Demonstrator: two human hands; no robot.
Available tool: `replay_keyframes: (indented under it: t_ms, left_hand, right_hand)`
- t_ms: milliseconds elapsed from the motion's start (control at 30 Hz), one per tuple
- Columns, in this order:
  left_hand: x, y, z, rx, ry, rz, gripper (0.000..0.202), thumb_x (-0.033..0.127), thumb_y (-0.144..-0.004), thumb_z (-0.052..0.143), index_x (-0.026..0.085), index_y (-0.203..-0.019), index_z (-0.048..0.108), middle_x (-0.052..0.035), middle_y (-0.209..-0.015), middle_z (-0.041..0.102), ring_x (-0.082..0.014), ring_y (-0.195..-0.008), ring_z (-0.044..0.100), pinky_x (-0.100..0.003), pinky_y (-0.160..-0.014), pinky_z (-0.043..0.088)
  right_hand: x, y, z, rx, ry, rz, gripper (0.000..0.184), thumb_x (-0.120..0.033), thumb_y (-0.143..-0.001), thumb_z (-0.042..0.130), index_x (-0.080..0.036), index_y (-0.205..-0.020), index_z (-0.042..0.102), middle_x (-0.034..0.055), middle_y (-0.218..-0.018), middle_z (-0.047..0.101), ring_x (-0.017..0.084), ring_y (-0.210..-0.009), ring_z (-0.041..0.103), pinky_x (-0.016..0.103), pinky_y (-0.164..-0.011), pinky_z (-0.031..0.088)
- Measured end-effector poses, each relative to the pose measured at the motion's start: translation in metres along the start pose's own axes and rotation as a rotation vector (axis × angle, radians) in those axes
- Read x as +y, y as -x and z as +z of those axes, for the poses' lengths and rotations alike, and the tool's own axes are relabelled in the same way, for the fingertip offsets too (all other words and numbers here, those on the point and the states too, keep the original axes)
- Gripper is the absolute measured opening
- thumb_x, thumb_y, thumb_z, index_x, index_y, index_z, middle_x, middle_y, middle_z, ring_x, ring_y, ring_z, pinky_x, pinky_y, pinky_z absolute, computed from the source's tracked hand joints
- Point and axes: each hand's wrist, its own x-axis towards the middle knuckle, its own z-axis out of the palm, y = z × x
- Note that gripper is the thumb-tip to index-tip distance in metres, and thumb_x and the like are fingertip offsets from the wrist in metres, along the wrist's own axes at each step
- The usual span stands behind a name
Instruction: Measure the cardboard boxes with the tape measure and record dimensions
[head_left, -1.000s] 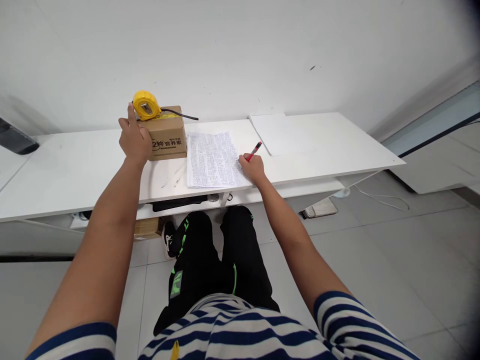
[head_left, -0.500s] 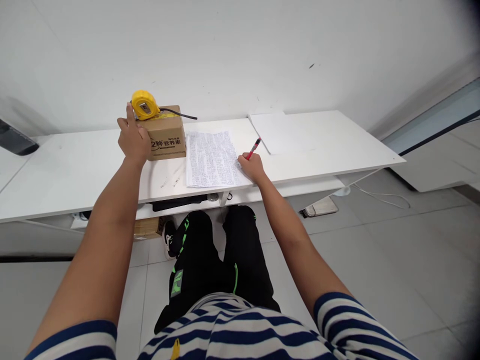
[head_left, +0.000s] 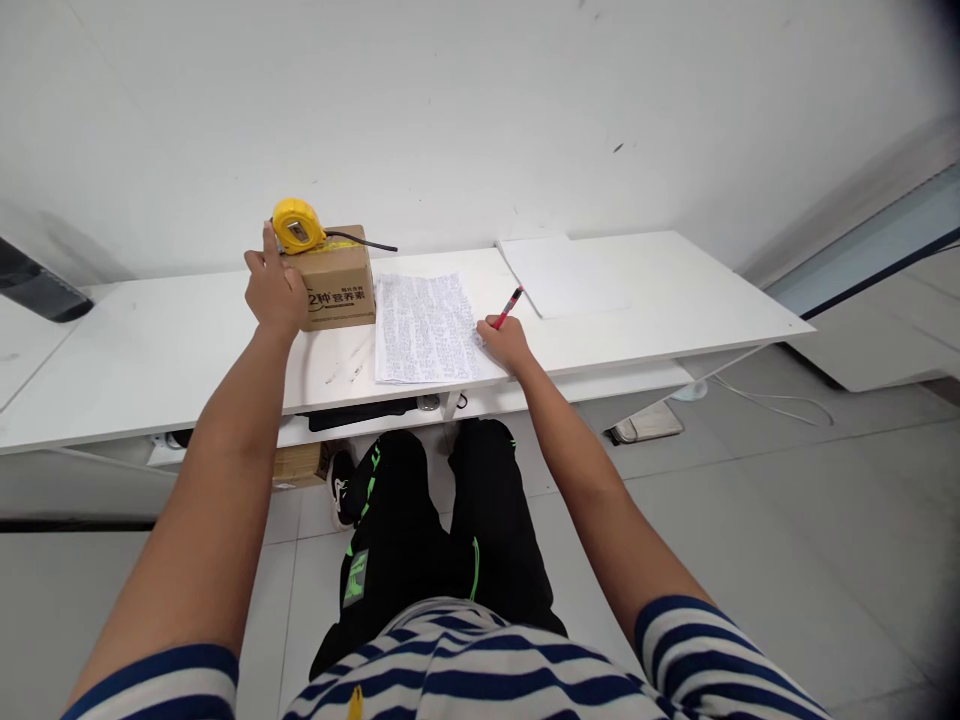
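A yellow tape measure (head_left: 298,226) stands on its edge on a brown cardboard box (head_left: 343,287), a black strap trailing from it to the right. My left hand (head_left: 276,290) is at the box's left front corner, its index finger up against the tape measure's side and the other fingers curled; part of the grip is hidden. Closed around a red pen (head_left: 504,315) with a dark end, my right hand (head_left: 508,345) rests on the right edge of a sheet covered in handwriting (head_left: 424,325). The pen's tip is hidden by the hand.
Blank white paper (head_left: 562,275) lies to the right on the narrow white desk (head_left: 675,310), against the wall. Below runs a shelf with a black item (head_left: 360,412). Another cardboard box (head_left: 300,465) and a white cable (head_left: 772,397) are on the floor.
The whole view has shifted slightly, so everything sits a little lower. Both hands keep their places at the tape measure and the written sheet; the pen looks slightly more tilted to the right.
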Motion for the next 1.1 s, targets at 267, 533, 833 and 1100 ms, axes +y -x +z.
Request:
replay_keyframes:
  t_ms: [267,533,833,1100]
  left_hand:
    - [-0.012,-0.003,0.003,0.009,-0.049,0.07,0.072,0.046,-0.103,0.034,0.026,-0.171,0.028,-0.0209,-0.146,0.053,-0.0365,-0.121,0.063,-0.049,-0.091,0.053]
    - [-0.016,-0.001,0.005,0.005,-0.128,0.038,0.073,0.033,-0.1,0.033,0.029,-0.173,0.024,-0.0179,-0.145,0.055,-0.0341,-0.115,0.067,-0.043,-0.089,0.055]
    - [-0.024,0.001,0.011,0.035,-0.166,0.047,0.068,0.029,-0.105,0.035,0.027,-0.172,0.025,-0.0171,-0.14,0.056,-0.0288,-0.105,0.068,-0.036,-0.082,0.055]
    - [-0.022,0.003,0.01,0.03,-0.154,0.043,0.067,0.027,-0.106,0.033,0.026,-0.172,0.025,-0.0164,-0.139,0.056,-0.0278,-0.107,0.067,-0.035,-0.081,0.054]
  right_hand:
    - [0.001,0.0,0.006,0.2,0.073,-0.167,0.021,-0.042,-0.096,0.056,-0.022,-0.088,0.06,0.0049,-0.095,0.06,0.019,-0.085,0.055,0.032,-0.077,0.044]
    - [0.008,-0.007,0.016,0.286,0.263,-0.001,0.041,-0.016,-0.085,0.049,-0.016,-0.121,0.07,0.0166,-0.13,0.056,0.026,-0.102,0.064,0.039,-0.09,0.051]
    - [0.006,-0.005,0.015,0.103,0.36,-0.015,0.04,-0.042,-0.094,0.054,-0.018,-0.117,0.077,0.0106,-0.1,0.073,0.026,-0.091,0.065,0.035,-0.079,0.047]
    - [-0.007,0.003,0.017,-0.011,0.579,-0.017,0.041,-0.041,-0.101,0.048,-0.023,-0.123,0.078,0.0097,-0.124,0.078,0.027,-0.11,0.071,0.032,-0.079,0.047]
